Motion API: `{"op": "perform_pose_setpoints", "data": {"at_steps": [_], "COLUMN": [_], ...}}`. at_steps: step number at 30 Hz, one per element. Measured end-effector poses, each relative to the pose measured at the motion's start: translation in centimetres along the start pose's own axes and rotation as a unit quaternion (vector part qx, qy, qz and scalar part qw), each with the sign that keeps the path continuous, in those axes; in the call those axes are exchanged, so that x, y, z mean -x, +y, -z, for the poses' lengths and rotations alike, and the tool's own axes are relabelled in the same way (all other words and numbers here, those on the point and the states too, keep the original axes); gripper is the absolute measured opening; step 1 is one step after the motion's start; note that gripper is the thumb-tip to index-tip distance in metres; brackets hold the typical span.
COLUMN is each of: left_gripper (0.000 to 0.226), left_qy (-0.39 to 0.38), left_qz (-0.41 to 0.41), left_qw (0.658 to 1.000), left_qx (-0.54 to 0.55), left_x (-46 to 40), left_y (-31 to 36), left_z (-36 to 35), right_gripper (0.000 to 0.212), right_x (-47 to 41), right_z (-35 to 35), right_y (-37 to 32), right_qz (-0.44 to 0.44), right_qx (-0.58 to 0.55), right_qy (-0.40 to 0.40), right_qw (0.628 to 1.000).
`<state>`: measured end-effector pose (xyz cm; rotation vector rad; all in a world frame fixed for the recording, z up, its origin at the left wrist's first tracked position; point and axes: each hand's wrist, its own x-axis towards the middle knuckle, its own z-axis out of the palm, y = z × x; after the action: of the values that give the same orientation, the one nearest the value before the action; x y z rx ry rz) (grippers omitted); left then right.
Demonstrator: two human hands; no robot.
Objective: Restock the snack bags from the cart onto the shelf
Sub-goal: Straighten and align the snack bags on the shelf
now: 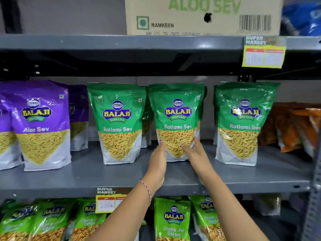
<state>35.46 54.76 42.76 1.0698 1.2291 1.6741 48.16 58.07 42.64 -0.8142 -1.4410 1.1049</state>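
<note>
A green Ratlami Sev bag stands upright in the middle of the grey shelf. My left hand presses against the bag's lower left side. On the lower right side rests my right hand, fingers spread over the bag's front and edge. Both hands hold this bag between them. Two more Ratlami Sev bags stand beside it, one on the left and one on the right. The cart is out of view.
Purple Aloo Sev bags fill the shelf's left end and orange bags lean at the right. A cardboard Aloo Sev box sits on the shelf above. Green Chana Jor Garam bags line the lower shelf. Yellow price tags hang from shelf edges.
</note>
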Motion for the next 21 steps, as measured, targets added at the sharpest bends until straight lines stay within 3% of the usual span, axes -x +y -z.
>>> {"op": "perform_pose_setpoints", "data": {"at_steps": [6,10,18,21], "left_gripper": [0.068,0.055,0.061,0.06], "left_qy": [0.015,0.018,-0.012,0.009], "left_qz": [0.011,-0.009,-0.036,-0.075], "left_qw": [0.994,0.987,0.982,0.988], "left_qx": [-0.107,-0.161,-0.182,-0.135], "left_x": [0.8,1.0,1.2,2.0], "left_y": [0.3,0.3,0.2,0.9], "left_z": [-1.0,-1.8,-1.7,-0.8], "right_gripper": [0.066,0.058,0.055,0.058], "right_x": [0.4,0.3,0.2,0.8], "right_z": [0.7,0.9,1.0,0.5], "right_y": [0.3,0.6,0.7,0.0], "right_qz": [0.023,0.045,0.063,0.075], "right_qx": [-0.029,-0.034,-0.031,-0.023], "right_qy": [0.042,0.061,0.067,0.138], "right_qw": [0.998,0.997,0.995,0.987]}}
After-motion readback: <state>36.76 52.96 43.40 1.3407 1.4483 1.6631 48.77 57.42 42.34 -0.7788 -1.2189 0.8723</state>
